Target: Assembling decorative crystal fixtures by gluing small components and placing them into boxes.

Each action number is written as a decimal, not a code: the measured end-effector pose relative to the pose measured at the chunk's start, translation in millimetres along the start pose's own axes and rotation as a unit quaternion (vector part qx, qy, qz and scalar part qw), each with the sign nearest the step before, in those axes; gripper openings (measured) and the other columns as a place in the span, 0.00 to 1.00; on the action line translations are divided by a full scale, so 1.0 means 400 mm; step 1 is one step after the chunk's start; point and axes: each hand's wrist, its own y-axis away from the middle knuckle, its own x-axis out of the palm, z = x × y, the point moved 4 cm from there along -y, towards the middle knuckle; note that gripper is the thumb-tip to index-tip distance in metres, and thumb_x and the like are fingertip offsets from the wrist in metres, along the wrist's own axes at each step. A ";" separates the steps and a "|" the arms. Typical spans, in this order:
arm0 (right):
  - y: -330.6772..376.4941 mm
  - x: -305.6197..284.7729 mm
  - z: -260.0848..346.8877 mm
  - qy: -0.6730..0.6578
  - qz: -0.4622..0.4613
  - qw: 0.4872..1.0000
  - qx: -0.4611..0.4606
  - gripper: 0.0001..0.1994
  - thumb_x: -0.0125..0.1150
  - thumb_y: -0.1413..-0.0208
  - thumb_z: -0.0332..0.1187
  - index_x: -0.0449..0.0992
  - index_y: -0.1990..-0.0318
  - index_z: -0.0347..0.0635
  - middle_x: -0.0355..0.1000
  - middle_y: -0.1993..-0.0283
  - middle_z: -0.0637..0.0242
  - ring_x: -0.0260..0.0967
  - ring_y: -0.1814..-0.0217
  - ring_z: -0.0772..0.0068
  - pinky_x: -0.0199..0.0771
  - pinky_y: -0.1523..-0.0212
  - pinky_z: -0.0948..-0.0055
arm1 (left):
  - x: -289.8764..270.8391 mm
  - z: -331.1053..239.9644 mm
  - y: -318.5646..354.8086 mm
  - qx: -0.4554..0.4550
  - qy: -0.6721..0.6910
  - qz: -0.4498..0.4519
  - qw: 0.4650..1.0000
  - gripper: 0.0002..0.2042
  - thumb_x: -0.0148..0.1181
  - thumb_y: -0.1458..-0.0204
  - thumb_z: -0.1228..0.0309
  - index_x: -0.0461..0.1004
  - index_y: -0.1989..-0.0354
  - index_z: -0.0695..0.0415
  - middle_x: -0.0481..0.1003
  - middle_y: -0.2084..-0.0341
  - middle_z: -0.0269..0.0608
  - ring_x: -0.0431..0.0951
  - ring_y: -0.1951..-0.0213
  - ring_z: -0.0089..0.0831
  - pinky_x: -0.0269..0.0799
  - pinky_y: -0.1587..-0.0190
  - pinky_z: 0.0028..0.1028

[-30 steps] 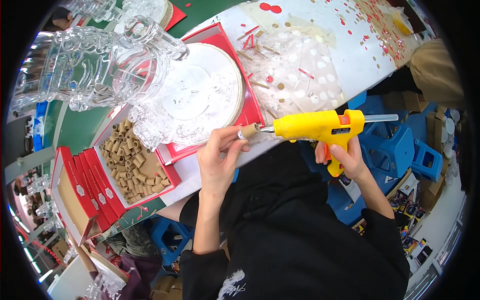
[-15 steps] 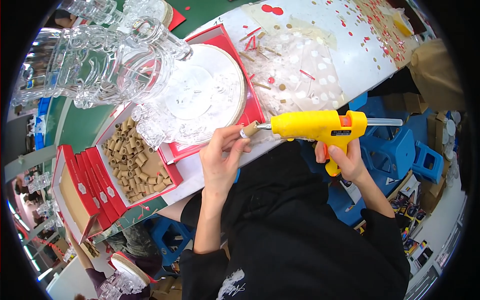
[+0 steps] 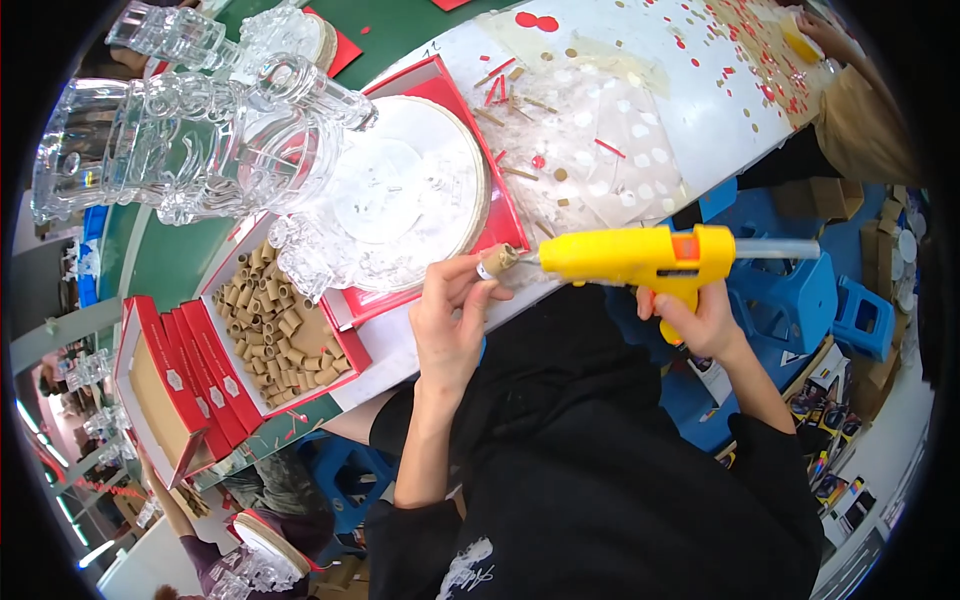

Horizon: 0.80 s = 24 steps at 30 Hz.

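My left hand [image 3: 452,318] is closed, with thumb and fingers pinching a short brown cardboard tube [image 3: 500,261] that has a white band round it. My right hand [image 3: 703,318] grips the handle of a yellow glue gun [image 3: 610,252]. Its metal nozzle points left and meets the right end of the tube, where the contact is slightly blurred. From the gun's back sticks out a clear glue stick [image 3: 778,249]. Beside my left hand lies an open red box [image 3: 512,215] holding a round white disc [image 3: 455,160] with a rough edge.
Many cardboard tubes [image 3: 270,325] fill another box, beside upright red boxes [image 3: 200,380]. A large clear sculpted vessel [image 3: 215,150] rises at the left. Red and brown scraps [image 3: 520,172] litter the white table [image 3: 690,110]. Blue stools [image 3: 862,318] stand right; other people work nearby.
The glue gun's nozzle now sits at the tube's end, the tube tilted a little more upright. At the far right another person's hand has come in at a yellow object. The view has shifted slightly.
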 end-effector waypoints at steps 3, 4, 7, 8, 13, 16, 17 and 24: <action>-0.038 -0.034 -0.015 -0.068 -0.056 0.996 -0.015 0.20 0.52 0.43 0.38 0.60 0.47 0.39 0.70 0.71 0.62 0.69 0.71 0.75 0.69 0.70 0.81 | 0.000 -0.012 -0.004 0.014 0.006 -0.029 0.999 0.09 0.54 0.43 0.78 0.65 0.56 0.65 0.78 0.66 0.45 0.79 0.72 0.24 0.68 0.77 0.16; -0.061 -0.042 -0.009 -0.113 -0.087 0.989 -0.040 0.17 0.51 0.43 0.34 0.61 0.48 0.38 0.71 0.71 0.61 0.68 0.72 0.79 0.67 0.72 0.82 | -0.003 -0.017 -0.008 0.000 -0.038 -0.031 0.999 0.09 0.53 0.43 0.77 0.65 0.56 0.65 0.78 0.67 0.45 0.79 0.74 0.24 0.68 0.77 0.16; -0.130 -0.075 -0.013 -0.126 -0.124 0.982 -0.062 0.16 0.48 0.41 0.36 0.64 0.51 0.35 0.70 0.73 0.60 0.67 0.74 0.77 0.67 0.73 0.80 | 0.004 -0.058 -0.021 -0.060 -0.120 -0.034 0.990 0.08 0.55 0.45 0.78 0.66 0.58 0.64 0.79 0.69 0.45 0.79 0.74 0.26 0.70 0.76 0.21; -0.151 -0.076 -0.008 -0.130 -0.122 0.982 -0.065 0.16 0.48 0.41 0.36 0.64 0.51 0.35 0.70 0.73 0.60 0.67 0.74 0.77 0.67 0.73 0.80 | 0.001 -0.063 -0.021 -0.107 -0.156 -0.042 0.981 0.08 0.56 0.46 0.79 0.67 0.59 0.63 0.79 0.70 0.46 0.80 0.74 0.29 0.72 0.74 0.25; -0.245 -0.102 -0.026 -0.087 -0.156 0.978 -0.109 0.14 0.48 0.40 0.36 0.68 0.55 0.33 0.73 0.71 0.60 0.65 0.76 0.80 0.66 0.74 0.80 | 0.020 -0.101 -0.046 0.023 -0.329 -0.032 0.944 0.08 0.59 0.48 0.75 0.71 0.60 0.60 0.79 0.73 0.49 0.78 0.79 0.33 0.70 0.77 0.28; -0.278 -0.109 -0.060 -0.094 -0.177 0.974 -0.109 0.14 0.48 0.40 0.35 0.69 0.56 0.32 0.74 0.71 0.59 0.64 0.78 0.81 0.65 0.75 0.82 | 0.028 -0.121 -0.056 0.008 -0.408 0.014 0.913 0.08 0.58 0.48 0.74 0.72 0.61 0.59 0.78 0.74 0.50 0.78 0.76 0.44 0.71 0.74 0.35; -0.282 -0.111 -0.067 -0.089 -0.191 0.973 -0.096 0.13 0.48 0.40 0.35 0.69 0.56 0.32 0.74 0.71 0.59 0.64 0.78 0.81 0.65 0.76 0.82 | 0.030 -0.125 -0.058 0.001 -0.425 0.022 0.905 0.07 0.57 0.48 0.73 0.72 0.61 0.59 0.77 0.75 0.51 0.78 0.75 0.47 0.70 0.72 0.37; -0.284 -0.109 -0.074 -0.118 -0.192 0.969 -0.101 0.13 0.49 0.40 0.35 0.69 0.56 0.33 0.74 0.70 0.59 0.64 0.79 0.82 0.66 0.76 0.82 | 0.047 -0.124 -0.087 0.061 -0.499 0.087 0.860 0.02 0.53 0.50 0.75 0.69 0.73 0.60 0.74 0.81 0.52 0.76 0.75 0.52 0.69 0.73 0.45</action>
